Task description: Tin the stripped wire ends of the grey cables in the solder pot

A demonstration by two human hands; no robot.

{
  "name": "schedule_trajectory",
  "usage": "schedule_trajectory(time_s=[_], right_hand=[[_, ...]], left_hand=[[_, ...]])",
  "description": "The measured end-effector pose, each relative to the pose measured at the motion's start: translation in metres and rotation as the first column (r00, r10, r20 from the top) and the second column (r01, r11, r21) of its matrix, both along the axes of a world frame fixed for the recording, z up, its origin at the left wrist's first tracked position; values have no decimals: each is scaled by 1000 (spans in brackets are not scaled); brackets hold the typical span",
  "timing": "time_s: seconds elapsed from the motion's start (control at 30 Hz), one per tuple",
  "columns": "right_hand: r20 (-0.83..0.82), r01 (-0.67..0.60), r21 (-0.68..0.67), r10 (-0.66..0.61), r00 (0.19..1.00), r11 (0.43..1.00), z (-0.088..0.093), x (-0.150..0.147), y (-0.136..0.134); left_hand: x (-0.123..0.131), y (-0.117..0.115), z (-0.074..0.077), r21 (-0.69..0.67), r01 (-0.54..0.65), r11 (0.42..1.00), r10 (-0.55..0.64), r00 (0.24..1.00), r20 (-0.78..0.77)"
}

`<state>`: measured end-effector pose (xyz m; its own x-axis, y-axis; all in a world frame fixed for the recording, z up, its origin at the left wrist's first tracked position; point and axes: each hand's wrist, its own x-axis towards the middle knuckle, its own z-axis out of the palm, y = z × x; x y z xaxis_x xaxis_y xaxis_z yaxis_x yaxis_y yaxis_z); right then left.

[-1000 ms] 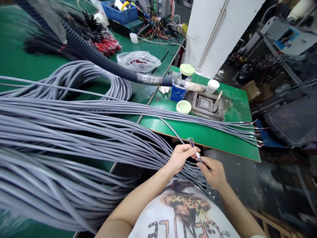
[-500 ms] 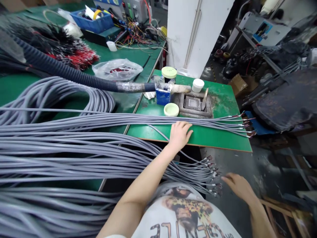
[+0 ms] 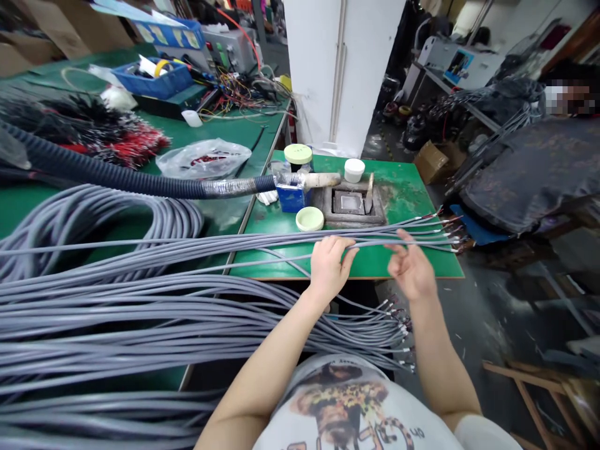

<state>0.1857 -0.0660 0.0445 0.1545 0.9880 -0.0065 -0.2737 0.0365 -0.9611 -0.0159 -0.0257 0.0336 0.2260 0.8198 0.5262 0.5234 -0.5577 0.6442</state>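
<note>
A bundle of grey cables (image 3: 281, 239) runs from the left across the green board, with stripped wire ends reaching past its right edge. My left hand (image 3: 330, 265) is closed on one grey cable at the near side of this bundle, thumb and fingers pinched together. My right hand (image 3: 412, 275) is raised at the same bundle, nearer the wire ends. Its index finger is stretched out and the other fingers are partly curled and apart; whether they touch a cable is unclear. Below my hands, a second cable bundle (image 3: 356, 331) hangs over the board's near edge.
Behind the cables are a solder pot (image 3: 351, 203), a blue box (image 3: 291, 197), a pale green lid (image 3: 309, 219), a white jar (image 3: 354, 170) and a ribbed hose (image 3: 178, 187). A coil of grey cable (image 3: 182, 219) lies left. Another person sits far right.
My right hand has risen from the lower bundle's ends to the cables on the board. My left hand has closed on one cable, which now lies apart from the bundle. The view has shifted.
</note>
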Motion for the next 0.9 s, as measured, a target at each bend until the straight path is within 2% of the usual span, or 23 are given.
schedule_trajectory(time_s=[0.1, 0.17, 0.2, 0.23, 0.27, 0.3, 0.37, 0.4, 0.43, 0.5, 0.57, 0.63, 0.8, 0.9], right_hand=[[43, 272, 189, -284, 958, 944, 27, 24, 5], [188, 331, 257, -383, 904, 908, 37, 28, -7], [301, 295, 251, -364, 881, 922, 39, 25, -16], [434, 208, 204, -279, 857, 957, 39, 20, -26], [565, 76, 110, -125, 816, 991, 37, 12, -35], [666, -75, -12, 64, 744, 997, 34, 3, -45], [762, -329, -222, 373, 529, 918, 25, -17, -60], [781, -408, -279, 453, 430, 869, 20, -26, -65], [795, -460, -311, 493, 354, 832, 16, -34, -70], [805, -516, -336, 525, 278, 788, 9, -44, -74], [795, -553, -336, 545, 267, 762, 5, -48, -74], [787, -586, -310, 548, 283, 748, 4, -48, -70], [805, -522, -217, 454, 383, 825, 6, -58, -60], [796, -517, -216, 456, 398, 828, 8, -68, -57]], left_hand=[[-7, -18, -3, -83, 83, 993, -83, 997, 2], [-12, -29, -8, -187, 218, 958, -217, 976, 28], [-15, -34, -9, -248, 290, 924, -276, 957, 89], [-17, -39, -10, -308, 353, 884, -309, 933, 182], [-20, -44, -10, -361, 402, 841, -305, 905, 297], [-22, -47, -9, -405, 438, 803, -264, 870, 417], [-27, -51, -6, -471, 478, 742, -121, 786, 606], [-29, -52, -5, -495, 484, 721, -39, 742, 669], [-31, -52, -4, -516, 486, 705, 39, 700, 713], [-36, -52, -5, -548, 481, 684, 175, 621, 764], [-39, -53, -8, -563, 488, 667, 254, 562, 787], [-40, -58, -11, -569, 515, 641, 265, 547, 794], [-33, -74, -16, -551, 633, 543, 179, 554, 813], [-34, -75, -20, -555, 627, 547, 235, 522, 820]])
